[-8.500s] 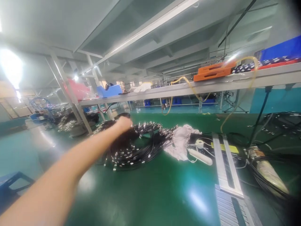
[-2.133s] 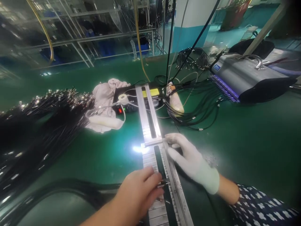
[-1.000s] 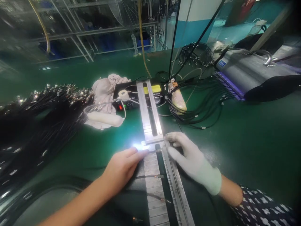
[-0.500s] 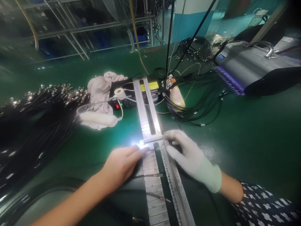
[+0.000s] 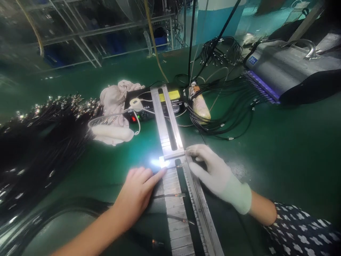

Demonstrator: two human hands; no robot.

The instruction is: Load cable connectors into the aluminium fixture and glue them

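Observation:
My bare left hand [image 5: 135,190] lies at the left edge of a long slotted metal fixture [image 5: 176,211]. One digit reaches out, its tip on a thin black cable [image 5: 172,167] lying across the fixture; the other fingers sit apart and half bent. My right hand [image 5: 214,176], in a white glove, rests against the fixture's right rail beside a metal crossbar [image 5: 173,155], thumb and fingers apart. Bright light glares at the crossbar's left end. Two more cables, an upper cable [image 5: 173,195] and a lower cable [image 5: 182,220], lie across the slots nearer me.
A black control box [image 5: 145,115] stands behind, with a pale cloth [image 5: 114,97] beside it. A plastic bottle [image 5: 200,106] lies right of the box among black cables. Heaped cables [image 5: 61,117] fill the left. A grey machine [image 5: 290,67] with purple light stands at right.
The left hand's fingers have drawn back from the bright spot, leaving one digit stretched onto the cable. My right hand stays by the rail. The view has shifted slightly.

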